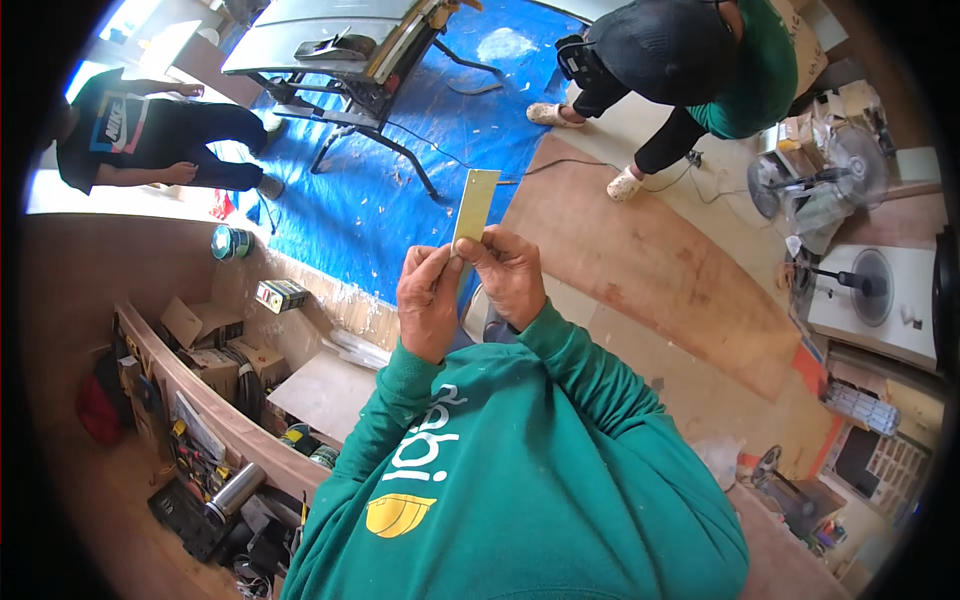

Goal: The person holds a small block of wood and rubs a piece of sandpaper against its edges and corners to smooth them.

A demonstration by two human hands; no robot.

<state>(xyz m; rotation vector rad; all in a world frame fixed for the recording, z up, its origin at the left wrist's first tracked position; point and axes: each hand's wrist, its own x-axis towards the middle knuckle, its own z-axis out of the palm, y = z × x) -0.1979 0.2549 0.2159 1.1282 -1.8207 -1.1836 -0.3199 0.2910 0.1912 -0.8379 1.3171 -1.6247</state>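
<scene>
A flat, pale yellow rectangular strip (pixel 477 208) is held up in front of my chest, pointing away from me. My left hand (pixel 427 303) pinches its near end at the left edge. Thumb and fingers of my right hand (pixel 511 280) close on the same end from the right, so the two hands nearly touch. The far part of the strip sticks out past my fingers. I cannot tell what it is made of.
Ahead, a folding-leg worktable (pixel 330 55) stands on a blue tarp (pixel 370 185). One person (pixel 680 70) bends at the right; another (pixel 130 140) stands at the left. A plywood sheet (pixel 650 270), a cable and fans (pixel 870 285) lie or stand right; tools (pixel 210 500) lie left.
</scene>
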